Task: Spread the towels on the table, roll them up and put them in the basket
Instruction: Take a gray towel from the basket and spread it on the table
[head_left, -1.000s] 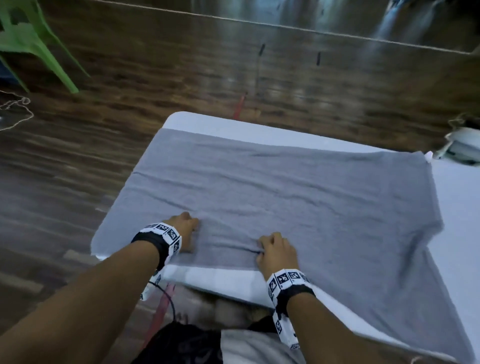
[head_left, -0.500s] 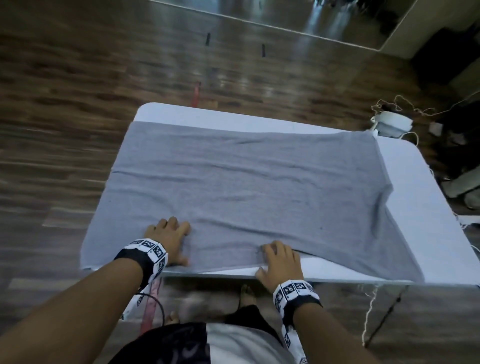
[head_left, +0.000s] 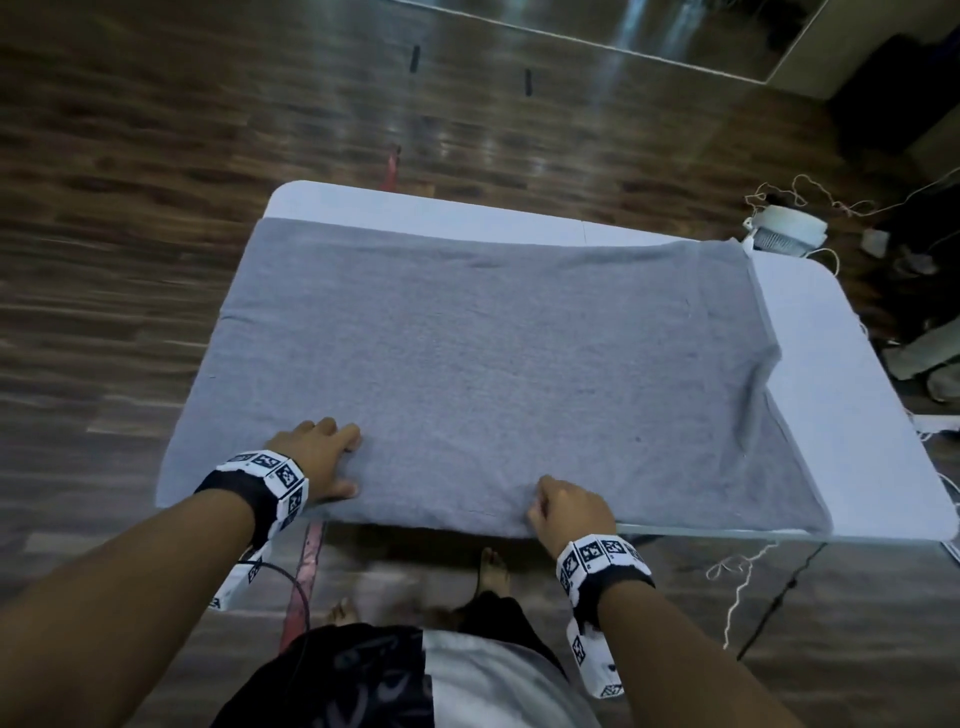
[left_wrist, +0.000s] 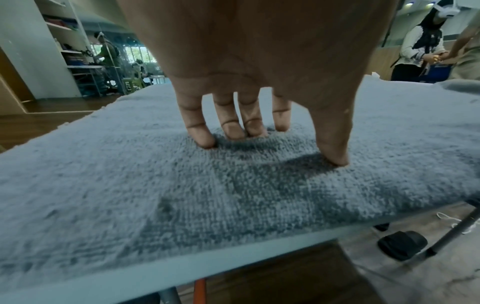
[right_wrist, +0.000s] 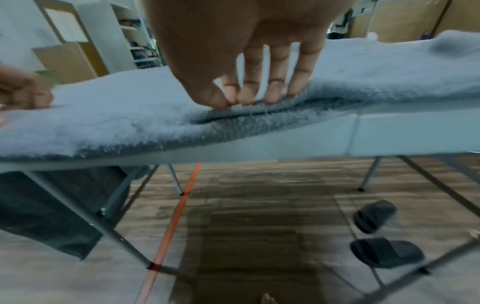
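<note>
A large grey towel (head_left: 483, 358) lies spread over the white table (head_left: 857, 415), its left end hanging over the table's left edge. My left hand (head_left: 324, 457) lies on the towel near its front edge, and the left wrist view shows the straight fingers (left_wrist: 233, 127) and thumb pressing into the grey towel (left_wrist: 182, 195). My right hand (head_left: 563, 506) is at the front hem. In the right wrist view its thumb and fingertips (right_wrist: 244, 98) pinch a fold of the grey towel (right_wrist: 376, 74) at the table's edge. No basket is in view.
A bare strip of table shows at the right end. A small white fan (head_left: 789, 231) with loose cords sits on the wooden floor beyond the far right corner. Black sandals (right_wrist: 384, 253) and metal table legs (right_wrist: 116, 236) are under the table. Other people stand in the background.
The towel's front edge has slid towards me and now covers the table's front rim. My right hand went from lying flat to pinching the hem. My head view has shifted right.
</note>
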